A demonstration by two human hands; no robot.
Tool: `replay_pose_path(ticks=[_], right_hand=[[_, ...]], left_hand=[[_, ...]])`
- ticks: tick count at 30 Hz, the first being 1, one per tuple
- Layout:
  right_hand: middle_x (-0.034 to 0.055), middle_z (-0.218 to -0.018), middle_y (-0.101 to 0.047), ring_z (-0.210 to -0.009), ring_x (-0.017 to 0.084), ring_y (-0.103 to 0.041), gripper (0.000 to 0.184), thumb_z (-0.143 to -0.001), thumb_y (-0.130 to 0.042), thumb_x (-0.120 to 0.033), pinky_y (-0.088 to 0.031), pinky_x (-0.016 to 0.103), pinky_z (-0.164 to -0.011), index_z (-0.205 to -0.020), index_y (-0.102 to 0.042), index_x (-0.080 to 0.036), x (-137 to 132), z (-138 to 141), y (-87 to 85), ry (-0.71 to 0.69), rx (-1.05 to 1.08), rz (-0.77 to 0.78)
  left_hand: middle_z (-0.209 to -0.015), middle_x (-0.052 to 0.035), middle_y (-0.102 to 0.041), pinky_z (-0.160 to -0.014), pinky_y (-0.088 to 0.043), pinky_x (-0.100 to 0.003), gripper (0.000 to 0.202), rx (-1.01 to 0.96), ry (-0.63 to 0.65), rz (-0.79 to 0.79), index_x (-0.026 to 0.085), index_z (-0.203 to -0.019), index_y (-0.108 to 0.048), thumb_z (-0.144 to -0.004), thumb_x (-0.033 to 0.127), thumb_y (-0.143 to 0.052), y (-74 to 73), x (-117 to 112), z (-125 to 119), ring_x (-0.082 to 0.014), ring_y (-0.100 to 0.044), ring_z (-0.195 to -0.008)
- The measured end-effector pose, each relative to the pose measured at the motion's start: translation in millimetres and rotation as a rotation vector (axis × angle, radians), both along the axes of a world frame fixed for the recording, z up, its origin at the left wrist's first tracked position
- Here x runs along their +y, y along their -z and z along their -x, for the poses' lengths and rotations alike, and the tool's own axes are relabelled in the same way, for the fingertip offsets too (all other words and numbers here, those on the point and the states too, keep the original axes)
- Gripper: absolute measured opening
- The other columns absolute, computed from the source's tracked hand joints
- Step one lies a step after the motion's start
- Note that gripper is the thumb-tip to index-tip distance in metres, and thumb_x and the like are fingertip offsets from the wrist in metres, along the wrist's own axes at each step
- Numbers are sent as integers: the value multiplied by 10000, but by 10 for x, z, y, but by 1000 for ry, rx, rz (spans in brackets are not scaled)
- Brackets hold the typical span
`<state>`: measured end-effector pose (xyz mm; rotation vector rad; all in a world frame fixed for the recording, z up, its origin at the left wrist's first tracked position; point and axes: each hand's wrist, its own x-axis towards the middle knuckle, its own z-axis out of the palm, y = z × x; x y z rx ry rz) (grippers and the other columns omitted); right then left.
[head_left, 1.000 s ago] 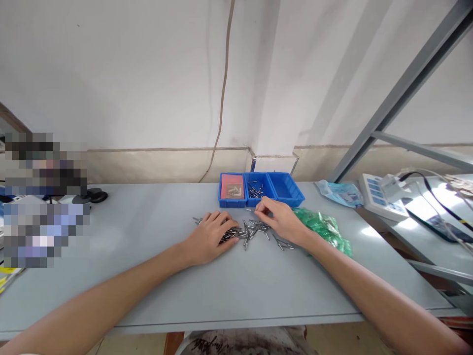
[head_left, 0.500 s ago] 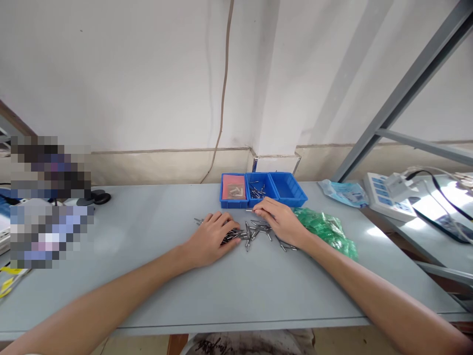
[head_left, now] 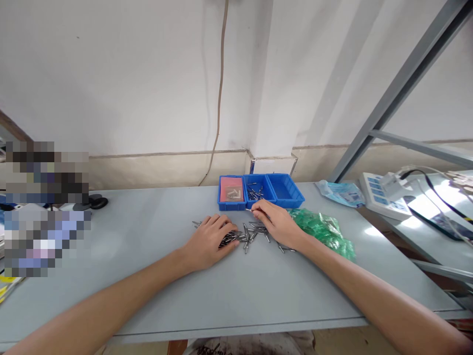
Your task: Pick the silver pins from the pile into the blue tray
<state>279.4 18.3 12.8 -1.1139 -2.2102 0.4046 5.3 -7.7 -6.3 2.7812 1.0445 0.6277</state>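
Right fingers (head_left: 261, 206) nearer bins (head_left: 286, 190); garment lettering (head_left: 209, 350) unreadable

Metal pins (head_left: 229, 238) partly hidden under left hand (head_left: 210, 241).

Slim, silvery metal pieces (head_left: 247, 240), straight and rod-like with darker bands, lie loose on the surface in a jumbled heap, crossing at many angles. Part of the heap is hidden under the left hand (head_left: 210, 242), with tips (head_left: 196, 224) poking out beyond it. One piece (head_left: 248, 209) (only a short pale end shows) is pinched in the right hand's fingers (head_left: 260, 208). More pieces (head_left: 254, 191) lie criss-crossed inside the middle blue bin (head_left: 250, 204).
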Motion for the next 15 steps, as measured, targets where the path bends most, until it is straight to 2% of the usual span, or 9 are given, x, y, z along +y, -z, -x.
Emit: replay_pose_path(ticks=[8,15], right_hand=[[57,-1075,-714,-989,244,-654,207,-1121,-398,-318,-489,378,-858,-1086,-597,-272,7,-8,32,-18,-71,-14],[18,-967,-726,-856,216,-661,188,-1113,-435,-326,-462,334,-763,-1050,-603,-270,-11,-1,-10,26,-58,24]], left_hand=[[-1181,-70,-635,-886,-437,-418,227,4,-5,-5,257,-1214,-636,-1081,415,-542,1,3,-3,-261,-565,-1019],[-1185,-61,-631,-898,-420,-420,240,16,-9,7,264,-1239,-640,-1080,419,-550,-20,-6,-3,-257,-563,-1028]])
